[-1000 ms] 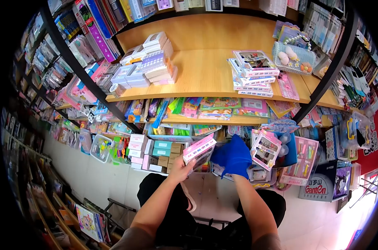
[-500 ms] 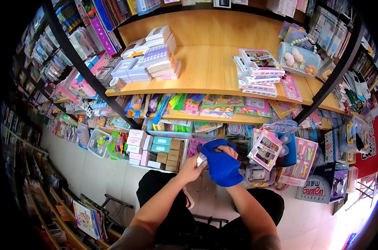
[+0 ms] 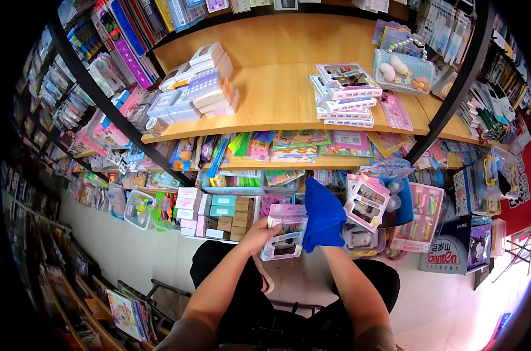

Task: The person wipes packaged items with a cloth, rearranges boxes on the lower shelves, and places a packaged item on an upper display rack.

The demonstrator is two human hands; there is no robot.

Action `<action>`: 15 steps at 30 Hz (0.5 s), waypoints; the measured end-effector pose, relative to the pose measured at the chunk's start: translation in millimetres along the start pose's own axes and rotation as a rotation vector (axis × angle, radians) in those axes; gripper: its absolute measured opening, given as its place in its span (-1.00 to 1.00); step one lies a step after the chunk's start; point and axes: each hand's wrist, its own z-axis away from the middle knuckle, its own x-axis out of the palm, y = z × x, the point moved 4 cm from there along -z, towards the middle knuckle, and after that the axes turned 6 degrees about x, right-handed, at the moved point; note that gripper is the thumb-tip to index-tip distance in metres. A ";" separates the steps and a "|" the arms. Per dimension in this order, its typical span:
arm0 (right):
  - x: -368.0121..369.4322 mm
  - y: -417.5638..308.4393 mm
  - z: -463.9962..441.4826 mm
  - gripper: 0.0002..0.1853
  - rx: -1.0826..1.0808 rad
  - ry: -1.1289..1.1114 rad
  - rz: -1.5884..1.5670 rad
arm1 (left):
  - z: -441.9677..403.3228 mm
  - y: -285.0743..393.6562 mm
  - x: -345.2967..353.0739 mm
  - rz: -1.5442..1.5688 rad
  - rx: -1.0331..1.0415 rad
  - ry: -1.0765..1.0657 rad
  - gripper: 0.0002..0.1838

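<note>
My left hand (image 3: 258,235) is closed on the edge of a pink-and-white windowed box (image 3: 284,234), with the thumb on its front. Dark contents show through the box's window. Close to the right of that box, a blue cloth (image 3: 324,215) drapes over my right hand (image 3: 330,250), which grips it from underneath; most of its fingers are hidden. I cannot tell whether the cloth touches the box. A similar pink windowed box (image 3: 367,202) leans just to the right of the cloth.
A wooden shelf (image 3: 271,88) carries a stack of windowed boxes (image 3: 347,93), stacked packs (image 3: 210,88) and a pearl-handled bag (image 3: 403,70). Below are small cartons (image 3: 224,213), a clear bin (image 3: 138,209), a pink toy set (image 3: 418,216) and a Ganten carton (image 3: 447,251). Black posts flank the shelf.
The windowed box in my left hand has come into full view, front showing. The blue cloth, bunched around both hands before, is now spread upright over my right hand. The view shifted slightly.
</note>
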 end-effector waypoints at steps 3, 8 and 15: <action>-4.1 -28.3 4.4 -0.63 -0.141 -0.231 0.218 | -0.1 3.7 6.0 0.010 -0.021 -0.016 -0.74; 76.4 36.5 48.9 -0.77 -0.217 -0.225 0.118 | 4.9 -1.3 9.0 -0.159 -0.033 0.058 -0.75; 29.4 -8.1 19.7 -0.66 0.052 -0.426 0.355 | 5.6 1.5 4.5 -0.078 0.081 0.024 -0.78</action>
